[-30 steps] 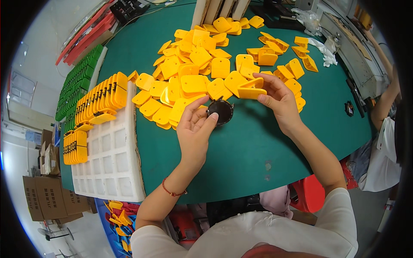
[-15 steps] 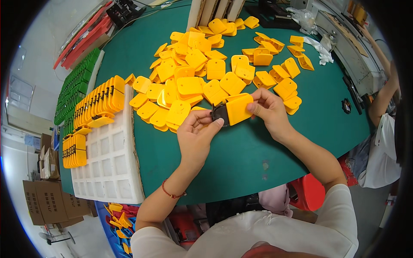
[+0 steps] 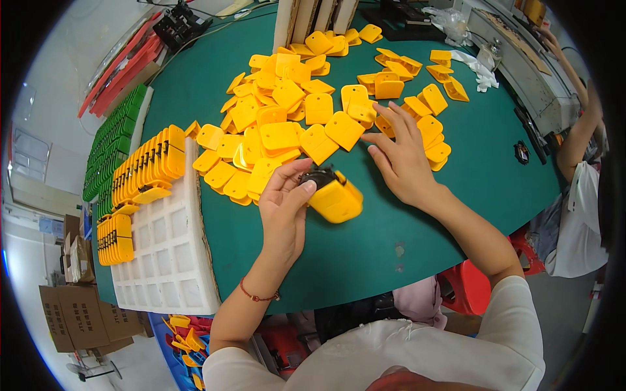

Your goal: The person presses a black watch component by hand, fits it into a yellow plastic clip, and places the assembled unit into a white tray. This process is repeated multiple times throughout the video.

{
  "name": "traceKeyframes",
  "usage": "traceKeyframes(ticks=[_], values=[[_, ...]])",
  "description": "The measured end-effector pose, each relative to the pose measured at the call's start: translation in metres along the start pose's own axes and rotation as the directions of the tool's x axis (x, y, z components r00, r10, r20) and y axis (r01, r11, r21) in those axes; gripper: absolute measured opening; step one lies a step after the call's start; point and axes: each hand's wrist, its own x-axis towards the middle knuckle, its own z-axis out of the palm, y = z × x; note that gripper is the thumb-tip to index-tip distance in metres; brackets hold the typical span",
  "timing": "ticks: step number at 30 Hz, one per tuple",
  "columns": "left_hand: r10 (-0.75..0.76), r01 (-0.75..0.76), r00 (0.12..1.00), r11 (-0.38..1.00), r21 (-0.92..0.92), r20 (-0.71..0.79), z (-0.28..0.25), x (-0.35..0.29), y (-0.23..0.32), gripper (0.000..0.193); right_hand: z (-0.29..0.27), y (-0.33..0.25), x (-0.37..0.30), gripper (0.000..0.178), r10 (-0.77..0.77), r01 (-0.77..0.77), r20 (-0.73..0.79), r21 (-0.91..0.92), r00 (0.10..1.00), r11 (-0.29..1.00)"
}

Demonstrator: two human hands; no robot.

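Observation:
My left hand (image 3: 285,199) pinches the black end of a folded yellow plastic piece (image 3: 337,201) above the green tabletop. Its yellow part points right and toward me, tilted and slightly blurred. My right hand (image 3: 405,163) is apart from that piece, with its fingers spread and nothing in them. Its fingertips are near the folded yellow plastic pieces (image 3: 430,130) on the right and the edge of the large heap of yellow pieces (image 3: 285,91) in the middle. I cannot tell whether they touch any.
On the left, a white foam tray (image 3: 168,264) holds rows of yellow pieces with black parts (image 3: 149,163). Green pieces (image 3: 116,140) stand in rows behind it. Upright boards (image 3: 306,19) rise at the back. A co-worker's arm (image 3: 577,124) shows at the far right.
My right hand has let go of the yellow piece and moved up, its fingers now spread. In my left hand the piece has turned, its yellow part swinging down toward me.

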Motion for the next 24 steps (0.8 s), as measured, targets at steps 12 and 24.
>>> traceKeyframes(ticks=[12, 24], values=[[-0.267, 0.275, 0.960, 0.956, -0.101, 0.088, 0.001, 0.001, -0.003, 0.037, -0.001, 0.003, 0.006, 0.037, 0.010, 0.031, -0.220, 0.180, 0.975, 0.983], [-0.166, 0.147, 0.982, 0.969, 0.199, 0.088, 0.004, -0.003, -0.010, 0.048, -0.008, -0.007, 0.004, 0.018, 0.460, -0.448, 0.428, 0.891, 0.778, -0.070]])
